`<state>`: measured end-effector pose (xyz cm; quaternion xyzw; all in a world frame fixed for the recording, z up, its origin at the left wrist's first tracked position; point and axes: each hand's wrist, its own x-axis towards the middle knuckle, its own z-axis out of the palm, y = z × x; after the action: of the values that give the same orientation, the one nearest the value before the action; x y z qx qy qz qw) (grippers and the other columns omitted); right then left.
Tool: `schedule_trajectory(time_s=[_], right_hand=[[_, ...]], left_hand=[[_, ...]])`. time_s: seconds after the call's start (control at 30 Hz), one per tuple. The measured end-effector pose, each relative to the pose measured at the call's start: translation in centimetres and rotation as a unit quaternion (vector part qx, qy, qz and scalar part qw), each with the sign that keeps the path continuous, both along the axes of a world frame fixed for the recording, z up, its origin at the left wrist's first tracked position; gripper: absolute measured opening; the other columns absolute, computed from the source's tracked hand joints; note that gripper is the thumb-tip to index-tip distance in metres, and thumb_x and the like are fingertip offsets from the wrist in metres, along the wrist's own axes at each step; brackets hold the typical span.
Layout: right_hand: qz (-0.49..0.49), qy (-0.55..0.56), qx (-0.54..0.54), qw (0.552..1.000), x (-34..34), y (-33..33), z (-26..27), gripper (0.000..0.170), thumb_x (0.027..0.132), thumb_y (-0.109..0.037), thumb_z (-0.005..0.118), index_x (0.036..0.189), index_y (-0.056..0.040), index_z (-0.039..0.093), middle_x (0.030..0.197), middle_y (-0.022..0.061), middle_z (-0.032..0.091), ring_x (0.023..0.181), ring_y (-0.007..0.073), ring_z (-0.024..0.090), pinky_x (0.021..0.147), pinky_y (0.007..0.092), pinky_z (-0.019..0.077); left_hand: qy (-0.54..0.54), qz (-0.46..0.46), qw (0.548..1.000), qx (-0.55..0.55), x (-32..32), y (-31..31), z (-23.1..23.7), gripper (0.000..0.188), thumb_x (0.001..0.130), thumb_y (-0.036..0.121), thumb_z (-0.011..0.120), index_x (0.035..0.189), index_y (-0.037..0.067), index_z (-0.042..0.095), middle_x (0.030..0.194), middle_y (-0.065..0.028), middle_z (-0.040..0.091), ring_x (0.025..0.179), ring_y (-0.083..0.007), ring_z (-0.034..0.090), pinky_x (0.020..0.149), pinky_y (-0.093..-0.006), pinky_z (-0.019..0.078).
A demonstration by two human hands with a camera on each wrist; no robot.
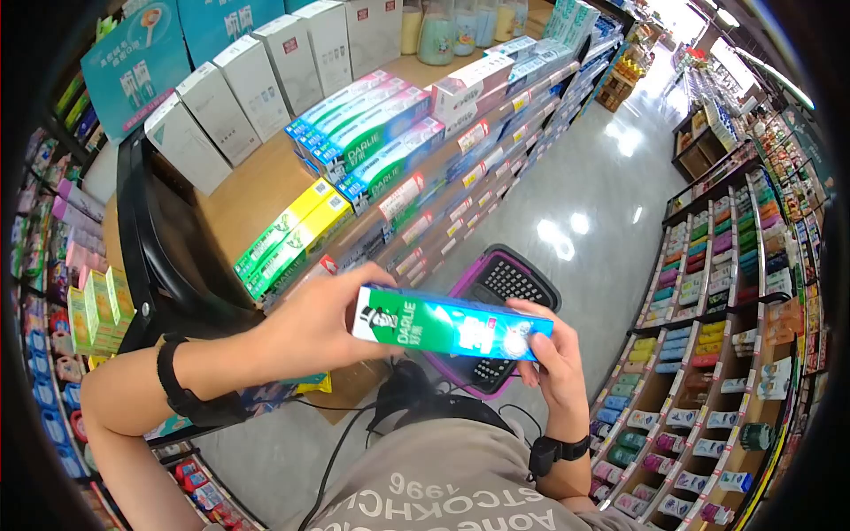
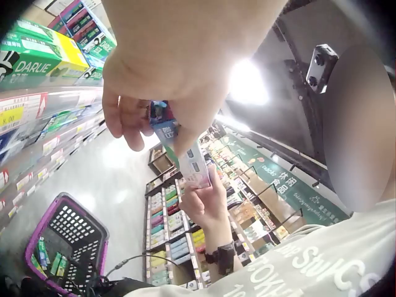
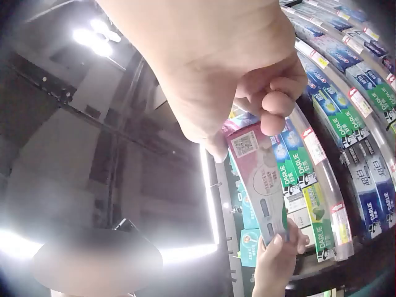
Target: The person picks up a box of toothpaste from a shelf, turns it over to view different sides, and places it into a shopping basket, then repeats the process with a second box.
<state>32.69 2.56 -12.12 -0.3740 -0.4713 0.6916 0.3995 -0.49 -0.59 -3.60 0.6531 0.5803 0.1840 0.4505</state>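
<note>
A Darlie toothpaste box point(image 1: 443, 326), green and blue with a white end, lies between my two hands in front of the body. My left hand point(image 1: 314, 320) grips its white end. At the blue end, my right hand point(image 1: 560, 354) pinches the box, thumb on the near face and fingers behind. The right wrist view shows the box's pink and white face point(image 3: 258, 176) with a printed code, fingers at both ends. From the left wrist, the box point(image 2: 195, 164) is partly hidden behind the left hand point(image 2: 170, 80).
A wooden-topped shelf point(image 1: 239, 190) at left carries stacked Darlie boxes point(image 1: 367, 146), yellow-green boxes point(image 1: 301, 230) and white cartons point(image 1: 252, 84). On the floor stands a black and purple basket point(image 2: 68, 238) with several toothpaste boxes inside. Stocked shelves point(image 1: 699, 354) line the aisle's right side.
</note>
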Motion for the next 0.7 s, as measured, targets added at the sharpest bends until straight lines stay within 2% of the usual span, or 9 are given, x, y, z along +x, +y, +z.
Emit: schedule_trajectory(time_s=[0.03,0.07,0.17,0.2,0.3,0.33,0.43,0.47,0.7], right_hand=[[-0.012,0.028,0.017,0.999,-0.3,0.2,0.3,0.069,0.099,-0.031,0.075,0.150,0.0065,0.049,0.073,0.0003,0.063,0.050,0.0060,0.050,0.046,0.0216,0.0351],[-0.001,0.046,0.033,0.998,0.4,0.6,-0.5,0.085,0.097,-0.029,0.077,0.160,0.0065,0.032,0.080,0.0020,0.065,0.051,0.0065,0.050,0.047,0.0214,0.0359],[0.044,0.086,0.062,0.993,1.1,1.3,-0.9,0.088,0.095,-0.027,0.079,0.160,0.0072,0.031,0.086,0.0049,0.067,0.053,0.0069,0.051,0.047,0.0221,0.0368],[0.035,0.099,0.039,0.994,1.1,1.0,-0.3,0.084,0.093,-0.024,0.082,0.156,0.0091,0.037,0.090,0.0078,0.069,0.054,0.0072,0.051,0.048,0.0223,0.0383],[0.036,0.067,0.028,0.997,2.2,1.0,0.9,0.076,0.091,-0.021,0.083,0.149,0.0106,0.046,0.093,0.0092,0.071,0.054,0.0072,0.051,0.050,0.0218,0.0400],[0.029,0.076,0.021,0.996,2.5,0.9,1.1,0.068,0.088,-0.019,0.085,0.141,0.0106,0.054,0.099,0.0095,0.072,0.060,0.0064,0.056,0.053,0.0204,0.0414],[0.054,0.077,0.044,0.995,3.1,1.2,0.1,0.067,0.085,-0.016,0.087,0.138,0.0091,0.056,0.106,0.0083,0.072,0.074,0.0062,0.062,0.057,0.0197,0.0442],[0.052,0.072,0.024,0.996,3.3,0.9,0.0,0.066,0.082,-0.014,0.089,0.136,0.0077,0.057,0.112,0.0070,0.071,0.088,0.0069,0.064,0.065,0.0202,0.0479],[0.055,0.072,0.038,0.995,3.0,0.4,-0.7,0.058,0.086,-0.007,0.083,0.136,0.0067,0.057,0.114,0.0073,0.071,0.093,0.0091,0.066,0.072,0.0233,0.0517]], left_hand=[[-0.006,0.000,1.000,-0.008,0.0,0.0,0.1,0.058,0.084,0.019,0.091,0.129,0.002,0.059,0.104,-0.0068,0.073,0.094,-0.0117,0.070,0.084,-0.0293,0.0576],[-0.027,0.003,0.999,-0.016,0.2,0.0,0.4,0.055,0.086,0.018,0.090,0.129,0.001,0.062,0.104,-0.0056,0.074,0.095,-0.0108,0.070,0.084,-0.0289,0.0573],[-0.207,0.061,0.973,-0.083,0.5,-0.1,0.0,0.053,0.091,0.031,0.087,0.126,-0.001,0.066,0.102,-0.0049,0.077,0.090,-0.0131,0.073,0.079,-0.0306,0.0565],[-0.233,0.065,0.964,-0.113,0.5,-0.1,0.6,0.051,0.096,0.034,0.082,0.129,-0.003,0.067,0.103,-0.0012,0.075,0.087,-0.0098,0.069,0.076,-0.0276,0.0551],[-0.233,0.084,0.948,-0.202,0.0,-0.1,0.7,0.048,0.098,0.036,0.079,0.127,-0.001,0.069,0.100,-0.0011,0.073,0.081,-0.0070,0.064,0.072,-0.0246,0.0523],[-0.253,0.070,0.948,-0.181,0.4,-0.2,0.9,0.048,0.101,0.041,0.074,0.125,0.000,0.071,0.097,-0.0008,0.071,0.074,-0.0058,0.059,0.067,-0.0237,0.0494],[-0.259,0.049,0.948,-0.181,0.1,-0.2,0.6,0.051,0.104,0.048,0.068,0.120,0.000,0.071,0.090,-0.0009,0.068,0.073,-0.0070,0.061,0.067,-0.0241,0.0493],[-0.258,0.055,0.949,-0.172,-0.1,-0.2,0.3,0.052,0.104,0.050,0.066,0.118,0.000,0.071,0.088,-0.0008,0.066,0.072,-0.0075,0.061,0.067,-0.0241,0.0493],[-0.216,0.060,0.963,-0.148,-0.1,0.1,-0.1,0.054,0.107,0.055,0.059,0.101,0.002,0.069,0.077,-0.0014,0.062,0.068,-0.0110,0.065,0.066,-0.0265,0.0510]])
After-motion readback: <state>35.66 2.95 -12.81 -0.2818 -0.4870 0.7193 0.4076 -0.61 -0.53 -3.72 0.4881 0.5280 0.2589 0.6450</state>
